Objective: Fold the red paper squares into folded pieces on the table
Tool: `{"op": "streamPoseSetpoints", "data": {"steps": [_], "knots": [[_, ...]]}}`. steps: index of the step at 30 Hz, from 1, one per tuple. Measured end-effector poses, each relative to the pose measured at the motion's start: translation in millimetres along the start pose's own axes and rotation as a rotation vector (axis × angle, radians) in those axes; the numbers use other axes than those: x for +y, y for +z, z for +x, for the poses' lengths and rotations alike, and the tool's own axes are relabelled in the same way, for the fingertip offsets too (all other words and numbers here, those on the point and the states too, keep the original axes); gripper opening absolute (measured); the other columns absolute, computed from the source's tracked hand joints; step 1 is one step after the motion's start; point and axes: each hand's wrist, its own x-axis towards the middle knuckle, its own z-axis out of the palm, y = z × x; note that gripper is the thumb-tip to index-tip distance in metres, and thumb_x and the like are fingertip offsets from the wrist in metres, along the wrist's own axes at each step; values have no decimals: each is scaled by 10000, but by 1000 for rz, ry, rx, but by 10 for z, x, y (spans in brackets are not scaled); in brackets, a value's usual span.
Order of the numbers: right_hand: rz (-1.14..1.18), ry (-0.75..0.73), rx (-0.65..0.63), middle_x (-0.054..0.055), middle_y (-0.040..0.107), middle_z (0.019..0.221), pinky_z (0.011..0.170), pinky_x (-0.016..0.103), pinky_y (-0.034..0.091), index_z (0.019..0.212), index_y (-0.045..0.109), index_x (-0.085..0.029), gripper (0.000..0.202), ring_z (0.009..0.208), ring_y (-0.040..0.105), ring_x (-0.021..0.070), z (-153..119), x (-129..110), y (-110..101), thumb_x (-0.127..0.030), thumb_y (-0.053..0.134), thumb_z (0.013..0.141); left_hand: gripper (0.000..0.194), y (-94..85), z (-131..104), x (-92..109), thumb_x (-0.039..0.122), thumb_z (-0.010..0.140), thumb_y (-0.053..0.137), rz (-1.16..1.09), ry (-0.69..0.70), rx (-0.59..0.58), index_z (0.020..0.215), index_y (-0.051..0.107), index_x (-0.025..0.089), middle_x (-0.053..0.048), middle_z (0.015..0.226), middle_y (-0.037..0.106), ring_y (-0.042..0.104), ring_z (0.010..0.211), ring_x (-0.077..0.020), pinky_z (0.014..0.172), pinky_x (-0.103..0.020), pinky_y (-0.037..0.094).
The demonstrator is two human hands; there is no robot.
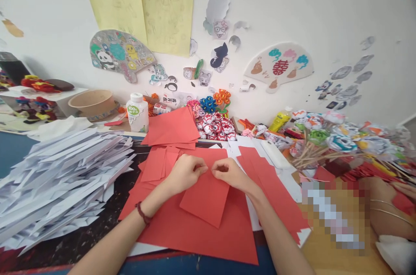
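My left hand (187,174) and my right hand (231,175) are close together near the middle of the view, fingertips almost meeting. Both are closed in a pinch; whatever is between the fingers is too small or hidden to make out. Directly below them is a small rectangular piece of red paper (204,202), tilted, its upper part partly covered by the hands. It overlies a large red sheet (195,240). Beside my left hand, smaller red paper pieces (154,164) overlap in a loose pile.
A tall heap of folded white paper strips (65,179) stands at left. Behind are a stack of red sheets (172,127), a white bottle (137,112) and paper flowers (222,99). More red sheets (269,184) lie at right, near another person's arm (386,210).
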Motion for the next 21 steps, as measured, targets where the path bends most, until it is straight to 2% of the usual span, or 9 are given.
{"op": "streamPoseSetpoints", "data": {"steps": [7,12,14,17,21], "knots": [[69,70,51,-11,583,618,526,222,443,680,609,-164,101,519,546,113,-10,93,-108,-180,532,745,284,-308,51,-150,278,814,513,6,-24,126,581,609,147,-6,545,563,432,535,-111,551,-224,280],[-40,116,145,-18,553,546,482,215,415,613,578,-158,137,479,532,112,10,147,-125,-175,559,747,267,-493,40,-266,303,805,533,-28,-90,277,625,640,139,0,562,578,458,555,-115,572,-224,303],[50,94,140,-5,584,588,511,229,437,675,598,-158,165,502,545,117,11,95,-102,-251,566,808,287,-501,34,-286,343,810,532,-124,-125,302,658,651,131,-5,599,599,485,578,-124,570,-220,319],[239,23,72,5,591,617,571,251,460,776,629,-164,301,552,565,130,-2,-9,-41,-420,522,892,326,-416,37,-286,409,799,545,-305,-169,278,688,660,125,-20,647,629,529,621,-150,571,-222,352],[405,-14,6,29,625,704,537,257,443,943,678,-178,447,543,546,133,-23,-43,31,-594,578,811,355,-261,40,-236,467,763,595,-588,-221,200,717,662,122,-38,689,646,557,646,-167,574,-229,380]]}}
